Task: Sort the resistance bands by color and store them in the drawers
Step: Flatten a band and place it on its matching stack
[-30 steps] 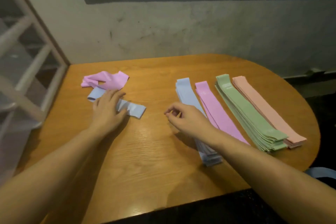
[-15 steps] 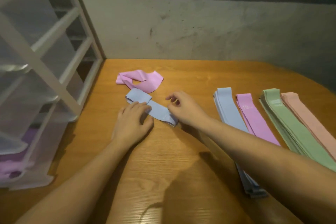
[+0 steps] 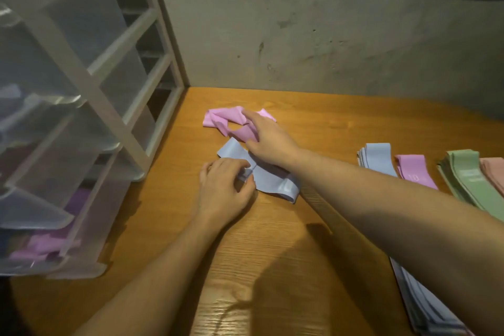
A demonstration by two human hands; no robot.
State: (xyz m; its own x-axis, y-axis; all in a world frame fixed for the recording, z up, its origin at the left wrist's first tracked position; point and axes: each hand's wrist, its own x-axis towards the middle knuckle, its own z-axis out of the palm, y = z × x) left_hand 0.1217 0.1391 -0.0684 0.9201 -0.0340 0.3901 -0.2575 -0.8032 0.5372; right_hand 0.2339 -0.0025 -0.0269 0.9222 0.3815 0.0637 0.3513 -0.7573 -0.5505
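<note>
The left hand (image 3: 222,194) pinches the near edge of a loose blue band (image 3: 266,176), its fingers curled onto the fabric and pressing it to the table (image 3: 272,267). The right hand (image 3: 268,139) reaches across that band and lays its fingers on a crumpled pink band (image 3: 231,123) just beyond it; whether the fingers have closed on the pink fabric cannot be told, since the palm hides the contact. The two loose bands lie touching or nearly so, the blue one crossed by the right forearm.

To the right, well apart, lie the sorted rows — a blue stack (image 3: 377,157), a pink stack (image 3: 413,170), a green stack (image 3: 463,174) and a peach stack (image 3: 493,172). At the left stands a clear drawer unit (image 3: 90,95); its lowest drawer (image 3: 43,248) holds pink and purple bands, its front tilted open.

Risk, as a judgement: lifting the pink band could drag the blue one along, because the forearm rests over it — or the crumpled loop may snag and spring loose. Colours may also mix in the dim light.
</note>
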